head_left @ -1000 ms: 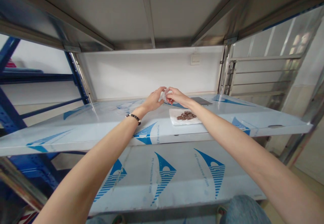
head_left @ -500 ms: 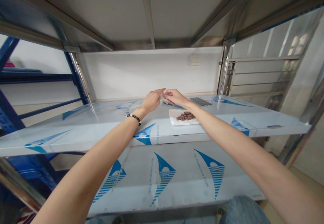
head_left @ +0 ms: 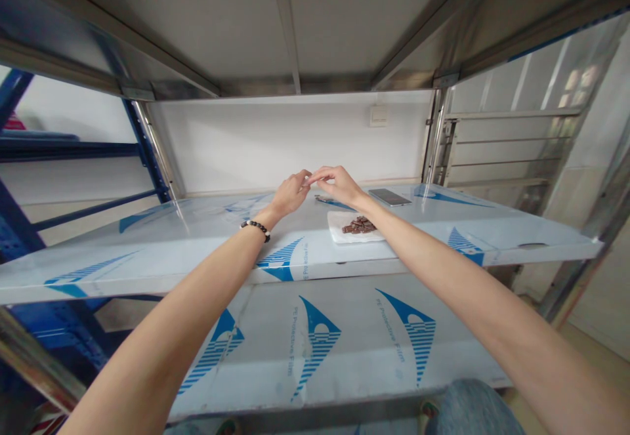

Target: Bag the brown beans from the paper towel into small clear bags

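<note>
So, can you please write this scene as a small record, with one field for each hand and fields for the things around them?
Left hand: raised over the shelf, fingertips close to the right hand, beaded bracelet on the wrist
Right hand: raised, fingers reaching toward the left hand
Held item: cannot tell
Nearby: small brown pieces on a white sheet, dark smartphone
Surface: metal shelf covered with blue-printed protective film
</note>
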Demonstrator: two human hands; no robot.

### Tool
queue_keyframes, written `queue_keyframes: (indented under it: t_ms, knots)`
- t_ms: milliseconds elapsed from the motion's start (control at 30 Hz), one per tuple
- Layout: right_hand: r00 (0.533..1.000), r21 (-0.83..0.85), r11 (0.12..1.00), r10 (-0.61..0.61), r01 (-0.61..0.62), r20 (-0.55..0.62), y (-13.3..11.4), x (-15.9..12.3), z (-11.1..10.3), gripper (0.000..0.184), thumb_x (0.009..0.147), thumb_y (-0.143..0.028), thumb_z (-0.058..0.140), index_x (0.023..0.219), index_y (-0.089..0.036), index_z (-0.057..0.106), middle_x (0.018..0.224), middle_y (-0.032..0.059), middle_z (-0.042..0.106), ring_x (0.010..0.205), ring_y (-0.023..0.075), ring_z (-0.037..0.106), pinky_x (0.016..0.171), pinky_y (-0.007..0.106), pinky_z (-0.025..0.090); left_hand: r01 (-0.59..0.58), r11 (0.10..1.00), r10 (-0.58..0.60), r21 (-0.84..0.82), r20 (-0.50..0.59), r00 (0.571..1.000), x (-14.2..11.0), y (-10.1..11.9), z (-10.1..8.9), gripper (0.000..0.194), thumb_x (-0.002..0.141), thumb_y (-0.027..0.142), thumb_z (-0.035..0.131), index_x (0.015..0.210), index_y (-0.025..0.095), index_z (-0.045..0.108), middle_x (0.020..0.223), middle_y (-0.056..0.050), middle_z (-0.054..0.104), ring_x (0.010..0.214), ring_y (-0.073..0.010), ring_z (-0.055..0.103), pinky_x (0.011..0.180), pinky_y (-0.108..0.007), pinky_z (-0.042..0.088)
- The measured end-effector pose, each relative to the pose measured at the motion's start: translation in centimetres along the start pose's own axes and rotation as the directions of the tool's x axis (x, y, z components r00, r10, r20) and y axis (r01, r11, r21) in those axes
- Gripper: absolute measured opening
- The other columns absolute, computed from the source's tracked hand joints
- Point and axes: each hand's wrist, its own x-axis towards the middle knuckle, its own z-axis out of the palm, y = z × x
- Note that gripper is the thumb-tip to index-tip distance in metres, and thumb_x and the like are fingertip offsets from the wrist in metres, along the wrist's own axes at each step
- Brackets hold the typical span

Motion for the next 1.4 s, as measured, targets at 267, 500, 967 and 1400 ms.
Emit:
queue_keyframes:
  t_ms: [267, 500, 967, 1400]
  knots:
    - [0.993, -0.006, 0.998, 0.068, -0.068, 0.097, -0.9, -0.1, 0.1, 0.031, 0.083, -0.009, 0.056, 0.085, -0.021, 0.085, 0.103, 0.0070, 0.082, 0.102, 0.0221, 0.071, 0.098, 0.037, 0.050, -0.026, 0.997, 0.022, 0.070, 0.070, 0.997, -0.1, 0.2, 0.1, 0.015, 0.096, 0.018, 0.051, 0.107, 0.020, 0.061, 0.100, -0.011, 0.074, 0.093, -0.0267, 0.070, 0.084, -0.037, 0.053]
    - [0.957, -0.158, 0.983, 0.129, -0.089, 0.261, -0.7, -0.4, 0.9, 0.031, 0.076, -0.001, 0.050, 0.084, -0.017, 0.075, 0.088, 0.0034, 0.075, 0.085, 0.0186, 0.061, 0.081, 0.032, 0.046, -0.060, 0.989, 0.045, 0.132, 0.113, 0.993, -0.1, 1.4, -0.2, 0.016, 0.097, 0.022, 0.057, 0.112, 0.020, 0.063, 0.107, -0.013, 0.075, 0.101, -0.0305, 0.072, 0.087, -0.040, 0.054]
    - [0.916, -0.387, 0.922, 0.160, -0.005, 0.368, -1.3, -0.9, 1.6, 0.023, 0.076, 0.002, 0.056, 0.075, -0.020, 0.055, 0.079, 0.0039, 0.063, 0.073, 0.0178, 0.049, 0.069, 0.034, 0.035, -0.129, 0.992, 0.126, 0.012, 0.166, 0.978, -0.1, 2.5, -1.1, 0.031, 0.083, 0.012, 0.059, 0.112, 0.019, 0.068, 0.102, -0.009, 0.079, 0.091, -0.0247, 0.072, 0.077, -0.033, 0.051]
    - [0.538, -0.396, 0.788, 0.613, -0.471, 0.579, -0.4, -1.3, -8.5, 0.030, 0.076, -0.044, 0.088, 0.088, -0.017, 0.081, 0.060, -0.0028, 0.056, 0.056, 0.0116, 0.044, 0.055, 0.028, 0.032, 0.056, 0.990, -0.083, 0.127, 0.211, 0.974, -0.7, -0.1, -0.7, 0.008, 0.080, 0.018, 0.067, 0.085, 0.019, 0.074, 0.083, -0.007, 0.077, 0.072, -0.0193, 0.066, 0.066, -0.029, 0.044]
